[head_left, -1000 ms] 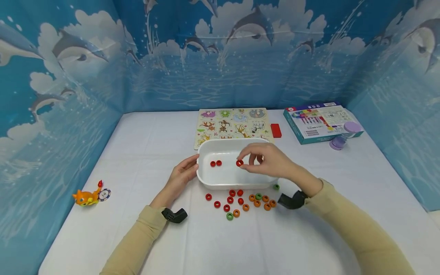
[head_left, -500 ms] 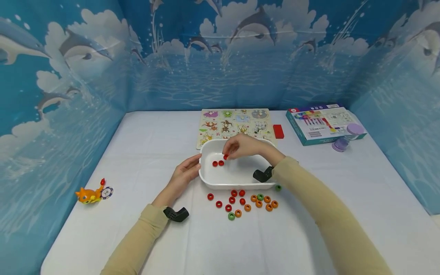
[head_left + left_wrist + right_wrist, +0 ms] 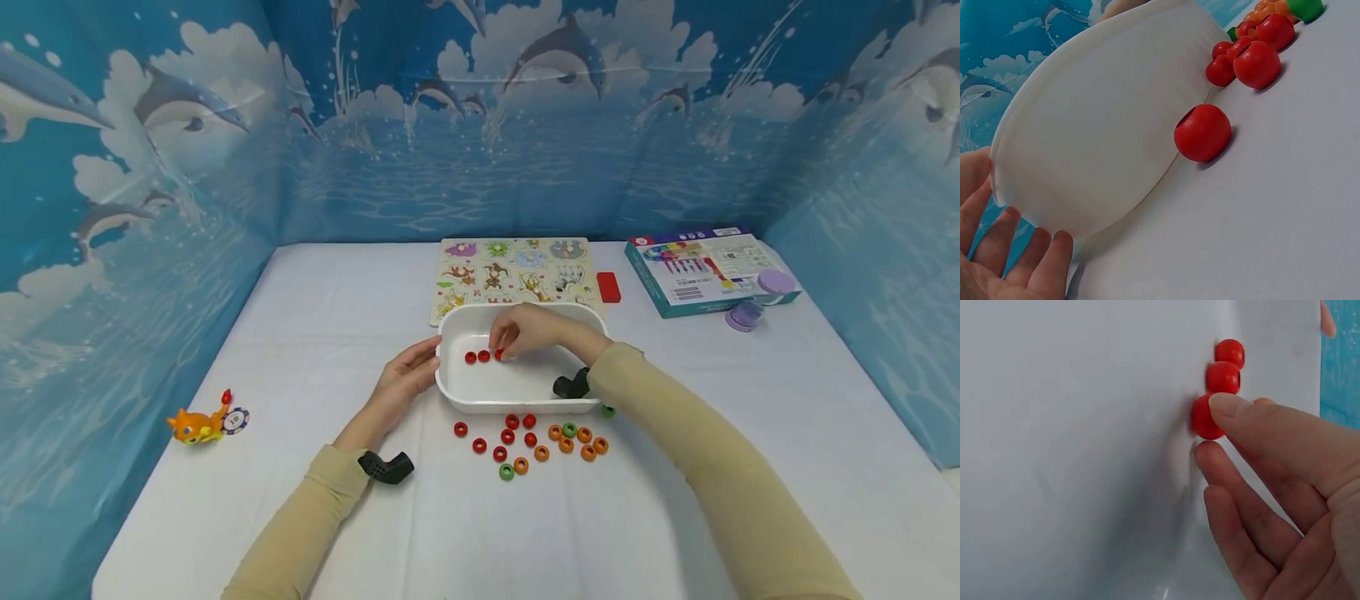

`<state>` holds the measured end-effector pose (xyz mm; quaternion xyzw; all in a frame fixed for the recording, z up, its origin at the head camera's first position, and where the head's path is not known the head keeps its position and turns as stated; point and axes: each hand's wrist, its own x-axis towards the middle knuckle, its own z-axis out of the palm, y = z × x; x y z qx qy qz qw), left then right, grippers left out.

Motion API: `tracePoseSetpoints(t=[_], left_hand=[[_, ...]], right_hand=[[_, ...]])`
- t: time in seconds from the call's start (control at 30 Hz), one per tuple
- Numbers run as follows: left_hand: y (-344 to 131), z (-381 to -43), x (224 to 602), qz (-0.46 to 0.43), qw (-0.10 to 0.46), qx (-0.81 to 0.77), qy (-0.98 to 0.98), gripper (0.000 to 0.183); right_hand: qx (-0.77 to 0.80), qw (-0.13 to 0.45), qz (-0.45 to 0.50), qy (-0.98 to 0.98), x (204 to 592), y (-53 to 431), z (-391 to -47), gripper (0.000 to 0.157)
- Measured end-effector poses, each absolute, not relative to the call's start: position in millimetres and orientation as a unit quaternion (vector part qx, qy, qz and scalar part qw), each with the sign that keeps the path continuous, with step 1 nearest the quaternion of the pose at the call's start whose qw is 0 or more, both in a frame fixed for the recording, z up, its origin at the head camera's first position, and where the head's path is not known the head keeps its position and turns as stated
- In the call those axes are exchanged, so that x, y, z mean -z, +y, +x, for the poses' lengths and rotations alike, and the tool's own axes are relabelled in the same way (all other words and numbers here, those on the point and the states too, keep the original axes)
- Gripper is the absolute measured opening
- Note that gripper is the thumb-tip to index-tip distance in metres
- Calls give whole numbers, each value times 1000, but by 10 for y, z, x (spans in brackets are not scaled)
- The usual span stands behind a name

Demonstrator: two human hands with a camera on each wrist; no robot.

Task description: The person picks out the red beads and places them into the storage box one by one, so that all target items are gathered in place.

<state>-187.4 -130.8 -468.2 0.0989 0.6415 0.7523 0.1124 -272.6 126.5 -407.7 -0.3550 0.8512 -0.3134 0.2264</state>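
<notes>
A white tray (image 3: 480, 406) stands before the person, with three red beads in a row on its floor. Thumb and fingers of the right hand (image 3: 528, 327) pinch the rightmost red bead (image 3: 1204, 417), down in the tray. Close against it in the right wrist view sits the middle red bead (image 3: 1222, 377), followed by the far red bead (image 3: 1230, 353). At the tray's left end the left hand (image 3: 401, 379) rests with extended fingers against the rim and outer wall; its fingertips (image 3: 1063, 240) touch that wall in the left wrist view.
Loose red beads (image 3: 500, 453), orange beads (image 3: 588, 452) and green beads (image 3: 507, 472) lie in front of the tray. Behind it are an animal puzzle board (image 3: 513, 271) and a red block (image 3: 608, 287). A box (image 3: 697, 267) with purple-lidded tubs (image 3: 745, 315) is right; an orange toy (image 3: 193, 427) left.
The right hand has carried a red bead leftward and down into the tray, beside the two beads there. The left hand has stayed at the tray's left end.
</notes>
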Motion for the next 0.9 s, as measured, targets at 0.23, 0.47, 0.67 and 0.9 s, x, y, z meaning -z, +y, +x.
tracePoseSetpoints(t=[0.23, 0.47, 0.67, 0.9], left_hand=[[-1304, -1880, 4678, 102, 117, -755, 637, 53], [-1316, -1884, 4674, 97, 117, -752, 642, 50], [-1310, -1852, 4602, 90, 127, -747, 646, 45], [-1312, -1854, 4594, 97, 133, -746, 645, 44]], right_hand=[[309, 211, -332, 866, 3704, 1466, -2540, 30], [368, 147, -370, 840, 3495, 1730, -1992, 28], [440, 114, -382, 804, 3689, 1810, -1401, 22], [445, 37, -376, 812, 4025, 1724, -1043, 19]])
